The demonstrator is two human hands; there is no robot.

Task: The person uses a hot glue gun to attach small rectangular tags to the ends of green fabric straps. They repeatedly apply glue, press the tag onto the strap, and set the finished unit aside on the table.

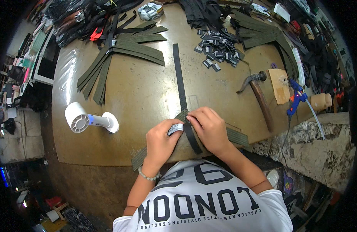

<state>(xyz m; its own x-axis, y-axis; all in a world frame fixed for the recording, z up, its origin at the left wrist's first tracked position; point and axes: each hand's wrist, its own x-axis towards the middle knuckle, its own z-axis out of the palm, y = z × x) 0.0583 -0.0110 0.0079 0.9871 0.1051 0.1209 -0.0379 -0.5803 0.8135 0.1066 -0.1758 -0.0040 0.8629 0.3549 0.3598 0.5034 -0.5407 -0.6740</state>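
A long black strap [179, 77] runs down the table, crossing an olive-green strap [237, 137] that is bent to a peak under my hands. My left hand [162, 140] is closed, with a small white label [175, 129] between its thumb and fingers at the crossing. Just right of it, my right hand [210, 130] pinches the green strap near the bend, its fingertips against the black strap. The fingers partly cover the crossing, so how the straps join there cannot be seen.
A white handheld fan [91, 120] lies left. Right are a hammer [259, 96], a cardboard piece [279, 86] and a blue glue gun [298, 96] with its cord. Black labels [221, 46] are heaped beyond, between green strap bundles [138, 44]. The table edge [109, 165] is near me.
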